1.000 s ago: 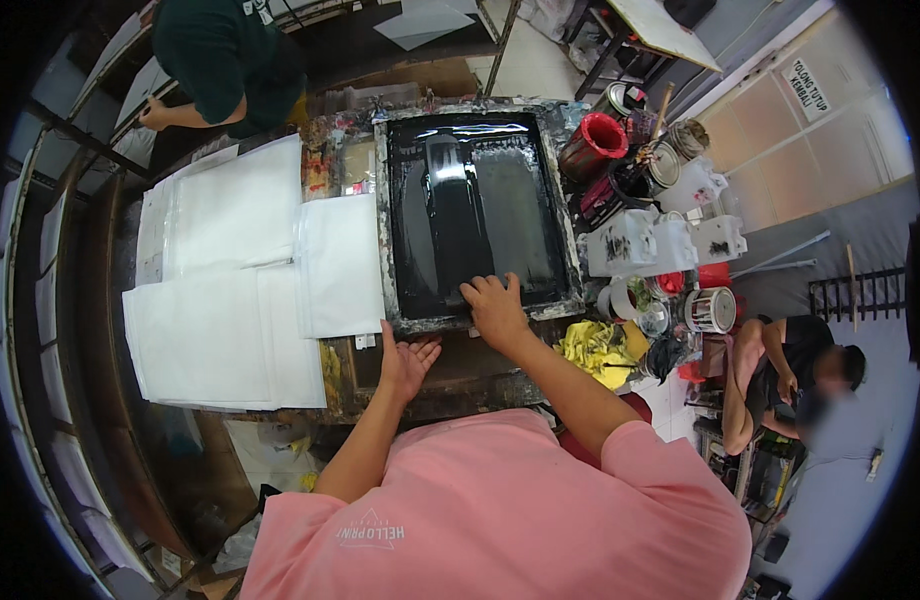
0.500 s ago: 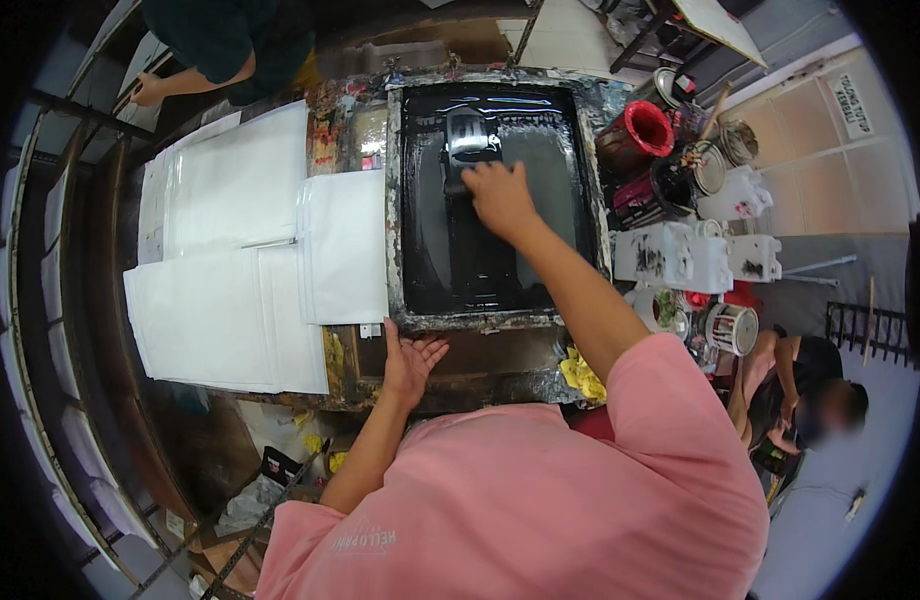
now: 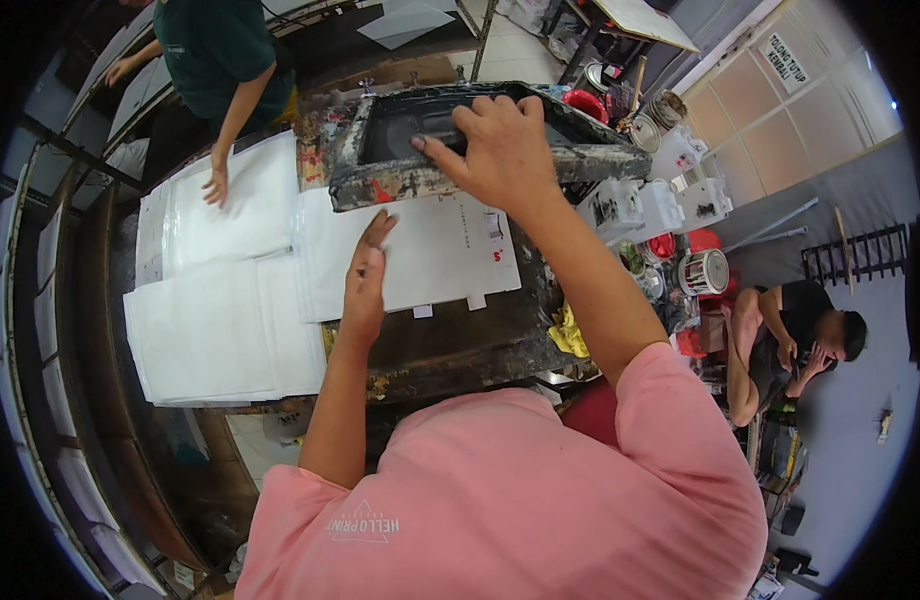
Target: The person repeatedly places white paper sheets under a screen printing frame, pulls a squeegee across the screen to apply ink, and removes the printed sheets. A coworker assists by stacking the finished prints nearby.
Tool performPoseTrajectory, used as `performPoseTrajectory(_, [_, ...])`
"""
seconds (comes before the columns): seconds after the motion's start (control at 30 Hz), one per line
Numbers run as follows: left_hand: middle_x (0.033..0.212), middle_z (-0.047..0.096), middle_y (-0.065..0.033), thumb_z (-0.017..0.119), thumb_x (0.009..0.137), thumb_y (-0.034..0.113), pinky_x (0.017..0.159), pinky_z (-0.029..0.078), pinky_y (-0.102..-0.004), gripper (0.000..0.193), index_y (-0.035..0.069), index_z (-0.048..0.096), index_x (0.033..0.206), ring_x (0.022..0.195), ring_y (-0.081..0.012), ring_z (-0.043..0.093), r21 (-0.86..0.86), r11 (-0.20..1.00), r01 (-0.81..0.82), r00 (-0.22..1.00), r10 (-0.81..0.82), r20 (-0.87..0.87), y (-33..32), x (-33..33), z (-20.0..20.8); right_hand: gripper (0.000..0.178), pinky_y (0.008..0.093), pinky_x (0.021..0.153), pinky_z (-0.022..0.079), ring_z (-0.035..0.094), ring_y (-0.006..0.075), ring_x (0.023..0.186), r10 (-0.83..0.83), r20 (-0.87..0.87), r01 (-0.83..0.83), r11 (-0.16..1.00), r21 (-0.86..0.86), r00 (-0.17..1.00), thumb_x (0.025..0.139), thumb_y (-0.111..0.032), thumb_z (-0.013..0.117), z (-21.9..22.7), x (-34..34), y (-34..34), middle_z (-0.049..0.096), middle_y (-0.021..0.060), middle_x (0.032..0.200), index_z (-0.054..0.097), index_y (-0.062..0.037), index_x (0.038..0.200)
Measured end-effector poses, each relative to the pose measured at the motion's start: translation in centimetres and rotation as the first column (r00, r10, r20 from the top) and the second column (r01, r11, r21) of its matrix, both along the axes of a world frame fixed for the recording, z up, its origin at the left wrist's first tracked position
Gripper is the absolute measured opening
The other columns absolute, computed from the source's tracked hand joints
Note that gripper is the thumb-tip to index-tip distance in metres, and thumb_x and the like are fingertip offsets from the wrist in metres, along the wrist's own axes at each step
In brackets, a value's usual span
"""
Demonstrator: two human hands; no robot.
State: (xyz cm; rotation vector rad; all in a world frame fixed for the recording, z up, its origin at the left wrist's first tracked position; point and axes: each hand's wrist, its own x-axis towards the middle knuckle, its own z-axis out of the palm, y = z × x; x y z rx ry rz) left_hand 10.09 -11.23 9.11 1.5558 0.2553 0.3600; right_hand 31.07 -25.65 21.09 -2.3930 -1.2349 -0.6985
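Note:
A screen-printing frame [image 3: 420, 187], its wooden bars crusted with dark ink, is tilted with its front edge raised. My right hand [image 3: 508, 155] is closed over that front bar, its thumb pointing left. Whether it also holds the squeegee is hidden behind the fingers. Below the raised edge lies a white sheet [image 3: 440, 265] with small printed marks toward its right side. My left hand [image 3: 365, 285] is open near the frame's front left corner, over the sheet's left part, with its fingers stretched away from me and dark smudges on them.
Stacks of white sheets [image 3: 220, 335] cover the table's left side. A co-worker's hand [image 3: 218, 180] reaches over the far stack. Ink pots [image 3: 584, 104], white jugs [image 3: 615, 205] and a yellow rag [image 3: 568, 332] line the right. Another person [image 3: 805, 335] sits beyond, at right.
The frame went from lying flat to front edge raised, uncovering the sheet. My right hand moved from inside it onto its front bar. My left hand moved up and left. The co-worker reached toward the stack.

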Motion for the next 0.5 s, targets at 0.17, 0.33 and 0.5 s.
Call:
performPoseTrajectory(0.17, [0.174,0.028,-0.0265,0.043,0.1,0.08,0.123,0.0,-0.076,0.103,0.006,0.027,0.171,0.164,-0.0429,0.015,0.889,0.324,0.324,0.552,0.699,-0.455,0.8,-8.6,-13.2,0.064,0.047,0.09,0.04,0.065,0.0296,0.086,0.018,-0.009,-0.018,0.999,0.039,1.0,0.095,-0.066,0.065,1.9,1.5,1.7,0.07,0.0114,0.086,0.079,-0.0048,0.089])
performPoseTrajectory(0.33, [0.178,0.019,-0.0237,0.044,0.094,0.087,0.122,-0.011,-0.0764,0.118,-0.002,0.023,0.17,0.166,-0.042,0.006,0.802,0.428,0.416,0.504,0.626,-0.595,0.2,-11.0,-14.9,0.064,0.0469,0.089,0.041,0.069,0.0308,0.088,0.007,-0.04,-0.006,0.999,0.033,0.999,0.095,-0.066,0.065,4.6,2.7,2.9,0.071,0.0135,0.088,0.078,-0.0028,0.09])
performPoseTrajectory(0.5, [0.162,0.05,-0.0239,0.07,0.093,0.067,0.123,-0.005,-0.0768,0.105,-0.005,0.038,0.163,0.16,-0.0445,0.031,0.921,0.366,0.129,0.724,0.6,-0.34,-0.3,-7.9,-10.1,0.062,0.0465,0.085,0.042,0.071,0.0311,0.086,-0.002,-0.064,0.003,1.0,0.027,0.998,0.095,-0.065,0.066,5.7,3.9,3.8,0.072,0.0128,0.083,0.078,-0.0045,0.088])
